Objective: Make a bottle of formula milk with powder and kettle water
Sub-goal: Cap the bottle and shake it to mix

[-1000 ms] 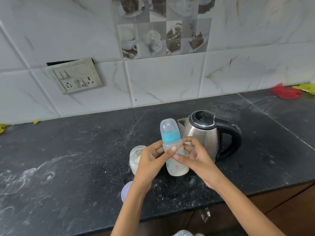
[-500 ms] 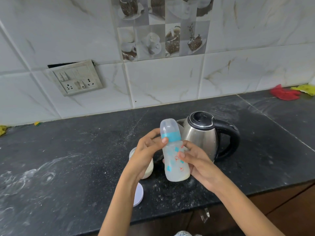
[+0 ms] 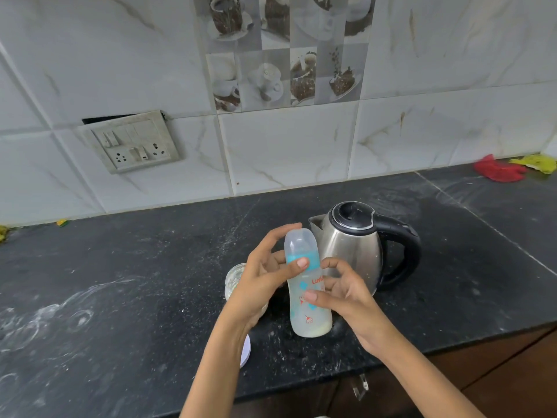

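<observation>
Pale milky liquid sits low in the bottle [image 3: 307,300], lower centre of the frame, where your right hand [image 3: 351,300] pinches its body and your left hand [image 3: 262,282] curls round the blue collar. You seem to be closing it; next, tighten and shake. Behind stand the powder jar [image 3: 233,279] and kettle [image 3: 358,251].

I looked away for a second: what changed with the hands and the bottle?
The left hand slid up the baby bottle from its body to the blue collar and cap; the right hand keeps pinching the body. The kettle and powder jar stayed put.
</observation>
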`<state>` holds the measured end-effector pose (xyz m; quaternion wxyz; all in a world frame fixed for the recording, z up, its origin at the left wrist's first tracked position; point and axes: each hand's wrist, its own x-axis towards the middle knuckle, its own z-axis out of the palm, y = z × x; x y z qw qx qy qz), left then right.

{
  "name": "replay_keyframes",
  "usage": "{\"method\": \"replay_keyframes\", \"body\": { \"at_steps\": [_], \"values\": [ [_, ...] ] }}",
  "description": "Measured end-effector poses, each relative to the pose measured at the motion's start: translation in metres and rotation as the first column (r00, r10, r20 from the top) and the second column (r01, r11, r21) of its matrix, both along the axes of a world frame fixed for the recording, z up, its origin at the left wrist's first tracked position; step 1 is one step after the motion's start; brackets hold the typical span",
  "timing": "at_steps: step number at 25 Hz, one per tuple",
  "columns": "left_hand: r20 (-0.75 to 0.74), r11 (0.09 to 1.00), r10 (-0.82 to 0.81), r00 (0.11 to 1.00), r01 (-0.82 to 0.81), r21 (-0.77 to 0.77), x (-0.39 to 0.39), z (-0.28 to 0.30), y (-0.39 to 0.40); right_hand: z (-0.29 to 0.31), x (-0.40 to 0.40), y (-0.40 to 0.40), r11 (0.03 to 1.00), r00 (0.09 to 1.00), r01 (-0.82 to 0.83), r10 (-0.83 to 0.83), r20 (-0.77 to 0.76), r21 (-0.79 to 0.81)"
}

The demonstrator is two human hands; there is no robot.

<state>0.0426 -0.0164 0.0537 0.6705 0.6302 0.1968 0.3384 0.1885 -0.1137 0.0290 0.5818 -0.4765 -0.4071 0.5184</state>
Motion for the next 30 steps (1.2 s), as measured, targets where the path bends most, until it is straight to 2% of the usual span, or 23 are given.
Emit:
{"method": "replay_keyframes", "body": {
  "at_steps": [3,4,6,8,9,10,11,13,16,18,20,22,26,28,30],
  "values": [
    [-0.038,0.996,-0.088,0.995,0.087,-0.009,0.000,0.004,0.001,0.003,0.000,-0.001,0.999,0.999,0.028,-0.029,-0.023,-0.040],
    [-0.088,0.998,-0.033,0.996,0.037,0.044,0.001,0.006,-0.001,0.003,0.000,0.000,0.996,0.997,0.078,-0.077,0.017,-0.052],
    [-0.166,0.955,0.205,0.965,-0.160,0.248,0.006,0.006,-0.008,0.003,0.002,0.001,0.982,0.951,0.187,-0.184,0.247,0.009],
    [-0.215,0.842,0.463,0.860,-0.351,0.410,0.015,0.005,-0.019,0.001,0.003,0.002,0.971,0.791,0.214,-0.239,0.564,0.111],
    [-0.245,0.787,0.551,0.798,-0.399,0.470,0.020,0.003,-0.024,0.000,0.001,0.002,0.967,0.696,0.215,-0.252,0.672,0.140],
    [-0.261,0.747,0.600,0.756,-0.412,0.522,0.024,0.001,-0.026,-0.001,0.000,0.003,0.962,0.632,0.219,-0.267,0.727,0.162],
    [-0.266,0.735,0.609,0.747,-0.406,0.543,0.026,0.000,-0.025,-0.003,-0.001,0.003,0.958,0.609,0.225,-0.280,0.742,0.176],
    [-0.228,0.816,0.501,0.835,-0.367,0.447,0.021,-0.001,-0.016,-0.003,0.001,0.003,0.961,0.658,0.222,-0.274,0.702,0.167],
    [-0.137,0.972,0.178,0.974,-0.152,0.178,0.009,-0.001,-0.004,0.000,0.008,0.003,0.986,0.887,0.154,-0.168,0.430,0.069],
    [-0.169,0.993,0.051,0.984,-0.032,0.111,0.004,-0.007,-0.004,0.006,0.009,0.005,0.991,0.967,0.132,-0.131,0.219,0.011],
    [-0.221,0.993,0.060,0.973,-0.035,0.115,0.001,-0.020,-0.007,0.013,0.011,0.008,0.985,0.979,0.167,-0.162,0.120,-0.034],
    [-0.264,0.987,0.080,0.961,-0.040,0.155,0.001,-0.028,-0.008,0.016,0.016,0.010,0.976,0.969,0.211,-0.202,0.140,-0.050],
    [-0.265,0.972,0.116,0.957,-0.054,0.230,0.007,-0.032,-0.012,0.018,0.012,0.015,0.948,0.901,0.314,-0.277,0.333,-0.060],
    [-0.214,0.981,0.121,0.969,-0.083,0.175,0.009,-0.034,-0.014,0.021,0.010,0.016,0.958,0.894,0.278,-0.234,0.383,-0.063],
    [-0.165,0.997,0.074,0.984,-0.071,0.019,0.007,-0.035,-0.015,0.030,0.018,0.016,0.982,0.937,0.157,-0.114,0.331,-0.105]
  ]
}}
